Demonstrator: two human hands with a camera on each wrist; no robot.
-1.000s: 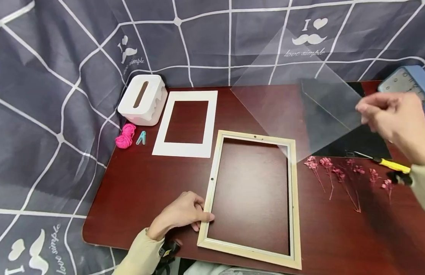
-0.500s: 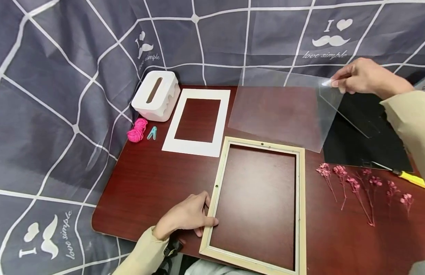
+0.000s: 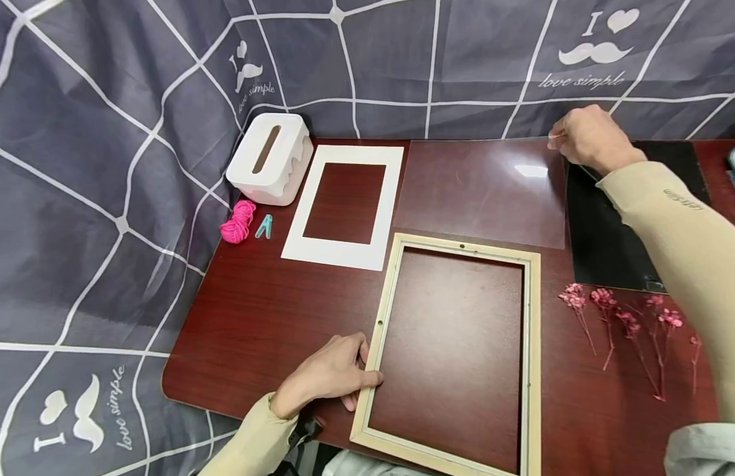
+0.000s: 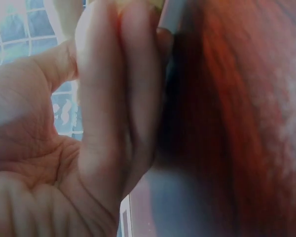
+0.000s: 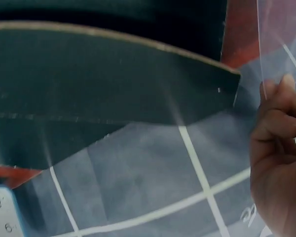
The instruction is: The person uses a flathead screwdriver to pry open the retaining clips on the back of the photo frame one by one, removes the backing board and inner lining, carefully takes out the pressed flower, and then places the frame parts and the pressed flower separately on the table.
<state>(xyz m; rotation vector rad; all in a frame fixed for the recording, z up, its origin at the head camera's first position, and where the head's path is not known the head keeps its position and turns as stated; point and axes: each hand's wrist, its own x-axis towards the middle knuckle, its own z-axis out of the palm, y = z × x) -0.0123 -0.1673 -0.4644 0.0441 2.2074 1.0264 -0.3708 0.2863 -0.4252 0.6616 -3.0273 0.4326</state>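
Observation:
My left hand (image 3: 328,373) grips the left rail of a pale wooden picture frame (image 3: 534,330), thumb on top of the rail and fingers at its outer side. In the left wrist view that hand (image 4: 106,108) fills much of the picture. A clear plastic sheet (image 3: 480,192) lies flat or nearly flat behind the frame. At its far right corner my right hand (image 3: 593,139) pinches it; the right wrist view shows the sheet's edge (image 5: 266,49) at the fingertips. To the right is a black backing board (image 3: 605,238), partly covered by my right forearm.
A white mat board (image 3: 386,198) lies left of the sheet. Beyond it stand a tissue box (image 3: 251,178), pink yarn (image 3: 238,221) and a teal clip (image 3: 264,227). Dried pink flowers (image 3: 604,299) lie at the right. A blue clock (image 5: 2,212) is at the far right.
The clear sheet has come down from a tilted position in the air onto the far part of the table. My right hand has moved left and away with it. The left hand still holds the frame.

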